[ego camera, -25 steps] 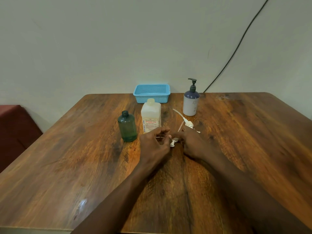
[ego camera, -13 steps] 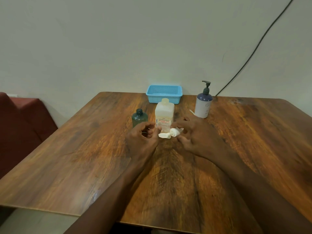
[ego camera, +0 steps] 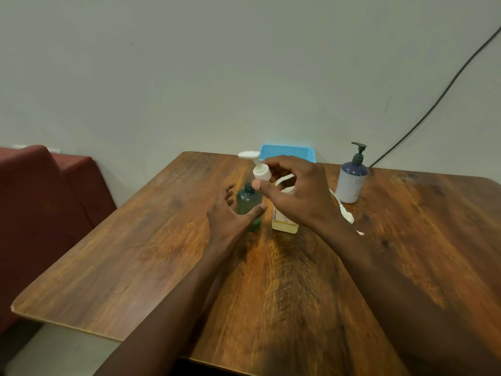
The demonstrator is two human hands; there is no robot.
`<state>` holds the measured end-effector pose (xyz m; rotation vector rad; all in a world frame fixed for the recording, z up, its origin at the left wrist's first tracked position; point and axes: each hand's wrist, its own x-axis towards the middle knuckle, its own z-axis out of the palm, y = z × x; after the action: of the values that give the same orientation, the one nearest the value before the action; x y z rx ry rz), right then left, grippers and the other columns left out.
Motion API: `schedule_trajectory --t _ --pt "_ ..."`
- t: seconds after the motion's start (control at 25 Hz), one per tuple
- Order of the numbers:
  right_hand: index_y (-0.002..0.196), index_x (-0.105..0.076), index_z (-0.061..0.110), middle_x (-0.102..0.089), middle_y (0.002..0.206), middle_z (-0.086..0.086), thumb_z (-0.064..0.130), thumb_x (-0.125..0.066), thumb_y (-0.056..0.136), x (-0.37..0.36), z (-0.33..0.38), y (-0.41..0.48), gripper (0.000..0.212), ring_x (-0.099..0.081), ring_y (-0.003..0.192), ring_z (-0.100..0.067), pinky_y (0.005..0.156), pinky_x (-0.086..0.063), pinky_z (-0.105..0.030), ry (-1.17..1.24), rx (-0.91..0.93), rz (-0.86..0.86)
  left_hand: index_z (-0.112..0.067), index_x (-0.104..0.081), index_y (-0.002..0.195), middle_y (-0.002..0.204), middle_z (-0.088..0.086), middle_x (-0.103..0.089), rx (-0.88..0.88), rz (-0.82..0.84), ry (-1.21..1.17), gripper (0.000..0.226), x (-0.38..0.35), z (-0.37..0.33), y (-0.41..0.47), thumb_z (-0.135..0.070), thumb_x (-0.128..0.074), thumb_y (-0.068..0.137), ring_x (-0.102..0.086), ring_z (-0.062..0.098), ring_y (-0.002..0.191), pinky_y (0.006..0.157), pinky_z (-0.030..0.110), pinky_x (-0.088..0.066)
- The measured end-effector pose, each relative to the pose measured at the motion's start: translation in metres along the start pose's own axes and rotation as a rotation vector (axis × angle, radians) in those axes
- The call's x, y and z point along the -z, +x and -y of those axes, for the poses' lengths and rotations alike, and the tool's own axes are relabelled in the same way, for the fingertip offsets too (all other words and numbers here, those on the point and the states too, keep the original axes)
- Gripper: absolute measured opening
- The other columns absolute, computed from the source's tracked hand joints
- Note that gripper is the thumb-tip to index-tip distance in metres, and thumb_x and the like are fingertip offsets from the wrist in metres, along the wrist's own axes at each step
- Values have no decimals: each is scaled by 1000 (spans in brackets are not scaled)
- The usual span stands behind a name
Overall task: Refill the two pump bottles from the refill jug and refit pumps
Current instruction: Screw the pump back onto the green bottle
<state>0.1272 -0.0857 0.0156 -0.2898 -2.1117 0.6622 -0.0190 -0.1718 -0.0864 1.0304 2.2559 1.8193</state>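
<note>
Right hand (ego camera: pixel 301 198) pinches pump (ego camera: pixel 262 172) — above green bottle (ego camera: pixel 247 200)

A plain pale wall (ego camera: pixel 189 63) is standing behind a dark-grained wooden worktop (ego camera: pixel 130 256). A black cable (ego camera: pixel 435 103) is running diagonally down the wall to the worktop's far edge. A red upholstered seat (ego camera: pixel 40 202) is sitting at left.

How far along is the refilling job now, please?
Looks done: the purple bottle stands with its pump on, though its fill cannot be seen. In hand: the right hand pinches the white pump above the green bottle, and the open left hand reaches round it. Left: seating that pump on the green bottle. A loose white tube lies on the table.
</note>
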Motion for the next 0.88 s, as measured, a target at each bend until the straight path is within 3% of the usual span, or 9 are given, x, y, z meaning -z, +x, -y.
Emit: schedule_trajectory --t 0.12,0.24,0.36,0.52,0.76,0.88 --pt "120 -69 19 -71 101 12 27 -79 88 -6 -11 19 35 -69 90 2 76 -59 -17 142 -131 -141 -17 -55 147 142 7 -65 7 54 29 88 -3 2 9 -46 -92 73 -65 21 126 101 37 -59" --pt "122 -67 24 -72 107 10 25 -76 90 -12 -23 33 33 -73 99 -10 80 -64 -34 265 -207 -183 -17 -56 147 142 6 -66 20 48 18 90 -3 4 13 -47 -93 72 -65 21 126 100 32 -59" --pt "123 -69 23 -74 109 6 25 -76 90 -19 -30 41 34 -74 101 -14 81 -64 -41 287 -217 -195 -17 -58 146 140 4 -67 28 52 7 90 -3 6 14 -50 -94 70 -64 19 124 102 35 -58" --pt "125 -69 22 -73 108 13 27 -76 90 -20 -33 47 36 -74 101 -10 80 -64 -39 270 -212 -242 -17 -63 140 133 1 -71 22 25 5 85 1 7 14 -49 -94 68 -68 15 118 97 33 -61" --pt "125 -70 25 -73 108 6 23 -75 91 -20 -34 48 35 -74 100 -11 82 -64 -40 248 -186 -135 -15 -66 139 132 0 -73 -15 -6 8 86 6 5 7 -50 -96 66 -69 12 118 98 30 -61" --pt "124 -70 21 -75 108 5 26 -76 90 -15 -32 51 35 -75 99 -12 80 -64 -43 290 -187 -204 -14 -66 138 131 0 -73 -45 -8 8 86 9 -1 6 -51 -95 66 -69 10 118 96 27 -61"
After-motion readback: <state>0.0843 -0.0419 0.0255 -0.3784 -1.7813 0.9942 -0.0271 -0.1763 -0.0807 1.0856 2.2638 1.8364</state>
